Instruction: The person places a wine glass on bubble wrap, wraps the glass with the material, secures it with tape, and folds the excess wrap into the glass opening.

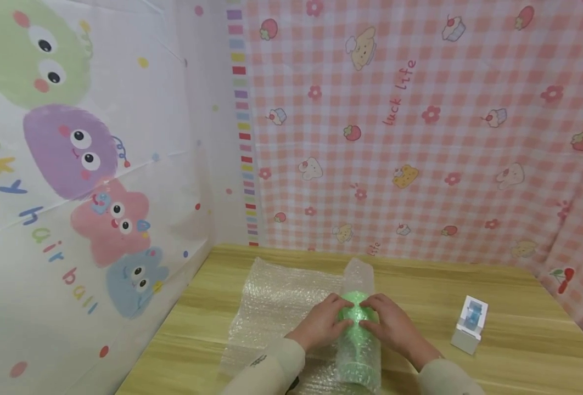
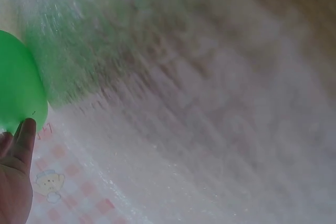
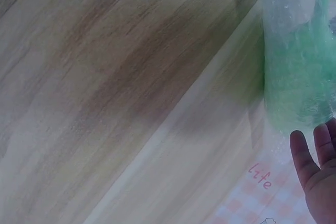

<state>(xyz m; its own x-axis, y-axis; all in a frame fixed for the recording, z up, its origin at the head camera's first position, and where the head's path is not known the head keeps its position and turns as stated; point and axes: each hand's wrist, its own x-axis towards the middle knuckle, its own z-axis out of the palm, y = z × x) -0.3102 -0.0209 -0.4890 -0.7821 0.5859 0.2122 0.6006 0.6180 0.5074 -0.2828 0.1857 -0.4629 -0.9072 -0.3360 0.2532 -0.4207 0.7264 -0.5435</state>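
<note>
A green object (image 1: 358,372) with a rounded far end, a narrow stem and a wide near end lies wrapped in clear bubble wrap (image 1: 281,312). I cannot tell its exact kind. My left hand (image 1: 318,323) holds the roll from the left and my right hand (image 1: 397,329) from the right, thumbs and fingertips over its top. In the left wrist view, the bare green rounded end (image 2: 18,82) shows beside my fingertips (image 2: 29,125). The right wrist view has my fingertips (image 3: 296,139) at the wrapped rounded end (image 3: 299,98).
Flat bubble wrap spreads left of the roll, and a loose end of wrap sticks out beyond it. On the right of the wooden table (image 1: 420,280) stands a small white box (image 1: 467,337) with a translucent blue thing (image 1: 474,312). Printed cloths (image 1: 395,148) hang behind and at the sides.
</note>
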